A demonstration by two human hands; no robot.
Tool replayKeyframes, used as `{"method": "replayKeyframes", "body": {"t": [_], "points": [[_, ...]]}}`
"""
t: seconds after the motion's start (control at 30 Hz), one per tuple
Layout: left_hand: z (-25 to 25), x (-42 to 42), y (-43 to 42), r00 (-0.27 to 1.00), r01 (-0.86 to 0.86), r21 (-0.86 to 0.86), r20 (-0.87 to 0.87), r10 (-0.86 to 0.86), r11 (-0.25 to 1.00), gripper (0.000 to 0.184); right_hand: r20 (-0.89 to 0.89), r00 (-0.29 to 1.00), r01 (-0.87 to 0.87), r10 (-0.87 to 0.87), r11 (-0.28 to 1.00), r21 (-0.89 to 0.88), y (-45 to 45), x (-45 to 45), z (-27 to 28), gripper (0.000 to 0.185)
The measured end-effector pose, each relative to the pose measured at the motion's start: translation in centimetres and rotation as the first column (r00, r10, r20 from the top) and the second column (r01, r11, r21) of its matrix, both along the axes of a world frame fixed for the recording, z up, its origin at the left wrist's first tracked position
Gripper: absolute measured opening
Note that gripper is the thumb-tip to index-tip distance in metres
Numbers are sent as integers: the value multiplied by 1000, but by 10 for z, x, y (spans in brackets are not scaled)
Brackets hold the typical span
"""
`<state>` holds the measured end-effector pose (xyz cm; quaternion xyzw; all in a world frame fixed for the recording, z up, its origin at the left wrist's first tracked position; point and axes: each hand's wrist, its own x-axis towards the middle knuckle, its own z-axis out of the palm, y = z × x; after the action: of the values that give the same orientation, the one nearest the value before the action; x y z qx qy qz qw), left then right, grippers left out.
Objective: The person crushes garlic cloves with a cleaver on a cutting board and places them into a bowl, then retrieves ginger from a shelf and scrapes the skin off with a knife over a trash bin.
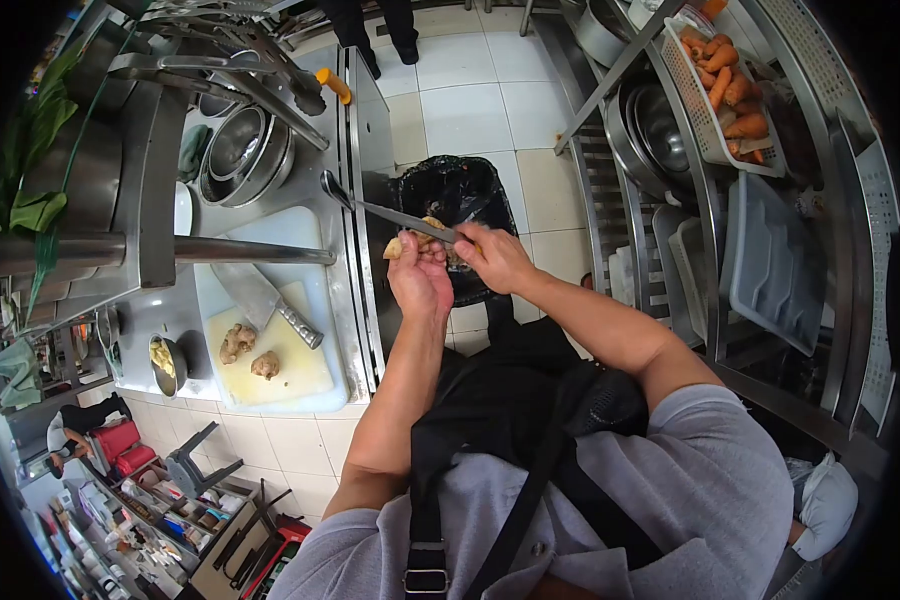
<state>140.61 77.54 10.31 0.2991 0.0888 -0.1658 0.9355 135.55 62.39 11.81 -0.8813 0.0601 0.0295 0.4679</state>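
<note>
Over a bin lined with a black bag [470,180], my left hand [420,275] is closed round a piece of ginger [394,248], with part of it showing past the fingers. My right hand [494,258] grips a long metal utensil [395,215] by its handle end; the utensil lies across the ginger and has a rounded, shiny far end. On the counter to the left, two ginger pieces [237,343] rest on a yellowish cutting board [310,375]. A cleaver [245,295] lies across that board's upper edge.
Metal bowls [238,145] and a small bowl of pale pieces [166,365] stand on the steel counter [340,300]. A rack at the right holds a basket of carrots [735,90], and a blue-grey tray [775,265]. A person's legs [355,30] show at the top.
</note>
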Motion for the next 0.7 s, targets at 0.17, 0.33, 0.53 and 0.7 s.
{"method": "replayKeyframes", "body": {"t": [0.17, 0.33, 0.53, 0.7], "points": [[26, -12, 5, 992, 78, 77, -101, -70, 994, 19, -491, 869, 14, -60, 995, -97, -35, -41, -95, 63], [-4, 6, 24, 956, 293, 180, -37, -291, 939, 18, -405, 913, 16, -53, 996, -93, -39, -43, -106, 65], [4, 12, 9, 977, 158, 58, -152, -148, 986, 24, -43, 999, -21, 20, 999, -34, -21, 2, 26, 51], [43, 17, -20, 960, 16, 126, -279, 21, 992, 30, 238, 954, -129, 182, 966, -224, -4, 3, 71, 56]]}}
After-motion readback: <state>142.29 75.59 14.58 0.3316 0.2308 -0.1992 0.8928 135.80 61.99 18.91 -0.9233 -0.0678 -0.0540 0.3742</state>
